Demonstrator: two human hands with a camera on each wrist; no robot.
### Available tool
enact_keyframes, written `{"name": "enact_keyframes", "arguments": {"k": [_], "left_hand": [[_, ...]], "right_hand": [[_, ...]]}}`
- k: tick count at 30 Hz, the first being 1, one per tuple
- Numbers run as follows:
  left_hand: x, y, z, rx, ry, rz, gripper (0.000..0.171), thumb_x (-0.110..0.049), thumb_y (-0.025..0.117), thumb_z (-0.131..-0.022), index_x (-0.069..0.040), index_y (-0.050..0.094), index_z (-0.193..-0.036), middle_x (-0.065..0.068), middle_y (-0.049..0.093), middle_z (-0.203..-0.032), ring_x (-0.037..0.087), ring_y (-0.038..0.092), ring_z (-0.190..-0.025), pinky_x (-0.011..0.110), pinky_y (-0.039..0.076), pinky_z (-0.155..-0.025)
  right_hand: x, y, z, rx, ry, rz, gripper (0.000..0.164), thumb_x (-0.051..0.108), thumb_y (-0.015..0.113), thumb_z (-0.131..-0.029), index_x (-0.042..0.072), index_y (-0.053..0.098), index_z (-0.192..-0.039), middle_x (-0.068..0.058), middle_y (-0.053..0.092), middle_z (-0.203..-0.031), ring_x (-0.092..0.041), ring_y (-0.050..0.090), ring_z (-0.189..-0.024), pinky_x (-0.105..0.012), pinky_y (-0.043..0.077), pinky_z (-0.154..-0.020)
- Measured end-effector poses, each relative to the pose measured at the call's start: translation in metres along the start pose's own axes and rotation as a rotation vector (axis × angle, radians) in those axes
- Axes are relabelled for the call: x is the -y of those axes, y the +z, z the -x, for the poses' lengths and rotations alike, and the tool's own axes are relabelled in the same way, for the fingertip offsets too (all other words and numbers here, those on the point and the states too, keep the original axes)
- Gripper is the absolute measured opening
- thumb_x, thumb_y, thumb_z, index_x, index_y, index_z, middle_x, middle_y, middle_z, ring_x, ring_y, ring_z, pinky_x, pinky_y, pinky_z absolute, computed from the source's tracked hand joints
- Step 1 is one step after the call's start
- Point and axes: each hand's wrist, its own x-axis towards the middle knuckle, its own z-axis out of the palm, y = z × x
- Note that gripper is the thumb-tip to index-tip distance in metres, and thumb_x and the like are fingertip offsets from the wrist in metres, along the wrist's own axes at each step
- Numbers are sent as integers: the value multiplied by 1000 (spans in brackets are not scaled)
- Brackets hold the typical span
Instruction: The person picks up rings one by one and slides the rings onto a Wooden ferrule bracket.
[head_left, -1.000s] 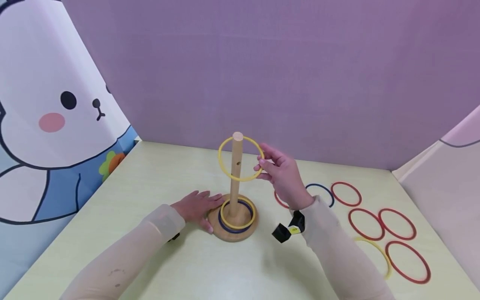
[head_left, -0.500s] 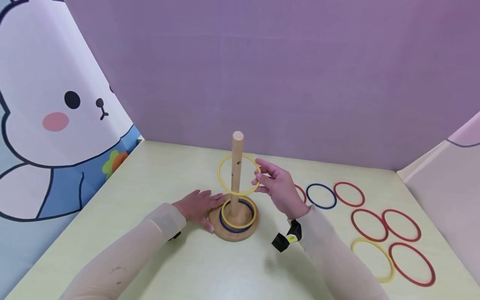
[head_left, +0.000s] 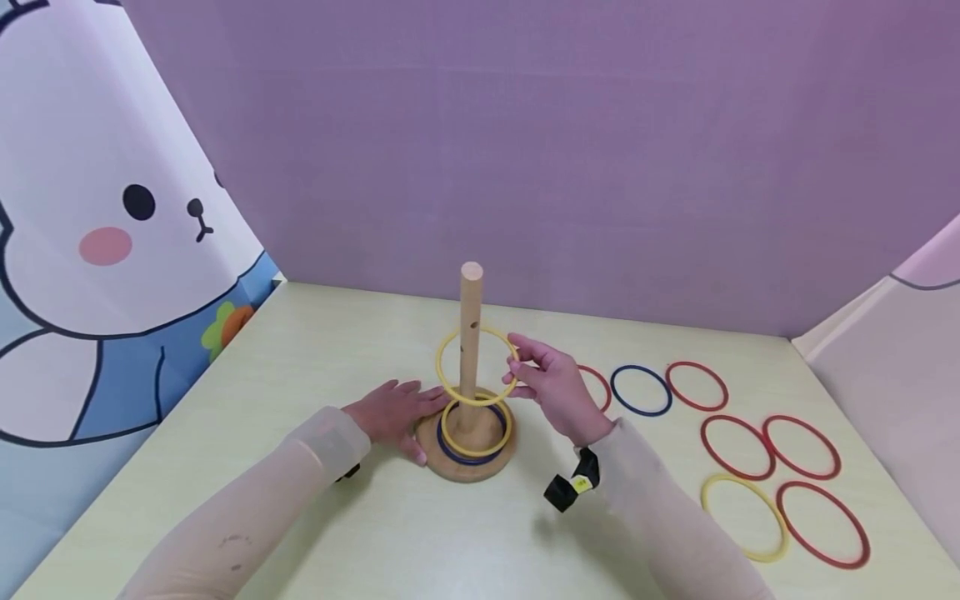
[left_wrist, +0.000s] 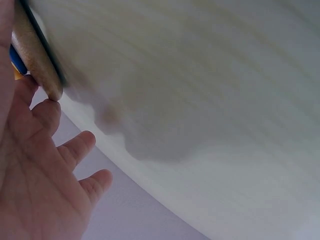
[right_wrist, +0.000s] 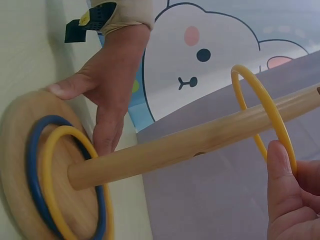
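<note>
A wooden peg rises from a round wooden base. My right hand pinches a yellow ring between thumb and fingers; in the right wrist view that ring encircles the peg partway up, above the base. On the base, around the peg's foot, lie a yellow ring and, under it, a blue ring. My left hand rests at the base's left edge with fingers spread and the thumb touching the rim. In the left wrist view the left hand's fingers touch the base's edge.
To the right on the table lie several red rings, among them one red ring at the back, plus a blue ring and a yellow ring. A purple backdrop stands behind. Patterned cloth hangs at left.
My right hand has lowered the yellow ring along the peg, from near its top to its lower half. The left hand has stayed at the base.
</note>
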Motion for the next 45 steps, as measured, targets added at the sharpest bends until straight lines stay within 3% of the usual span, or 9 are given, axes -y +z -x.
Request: {"name": "enact_keyframes", "arguments": {"k": [13, 24, 45], "left_hand": [[1, 2, 1, -4, -30, 20, 95, -52, 77, -72, -13, 36, -149, 7, 33, -153, 42, 32, -135, 59, 25, -108], [0, -3, -2, -25, -1, 7, 94, -51, 78, -71, -13, 38, -148, 8, 37, -151, 44, 35, -133, 60, 27, -106], [-2, -2, 0, -7, -24, 13, 94, -54, 77, -71, -15, 39, -147, 9, 38, -150, 43, 34, -134, 59, 27, -107]], "right_hand": [[-18, 0, -3, 10, 26, -15, 47, -7, 48, -96, -4, 40, -142, -10, 47, -101, -15, 62, -83, -22, 55, -71], [-35, -3, -7, 16, 31, -28, 46, -7, 49, -95, -8, 40, -140, -9, 48, -99, -11, 62, -78, -18, 54, -66], [-46, -7, -5, 72, 98, 28, 45, -6, 46, -97, -7, 40, -141, -9, 48, -100, -16, 62, -84, -21, 55, -70]]}}
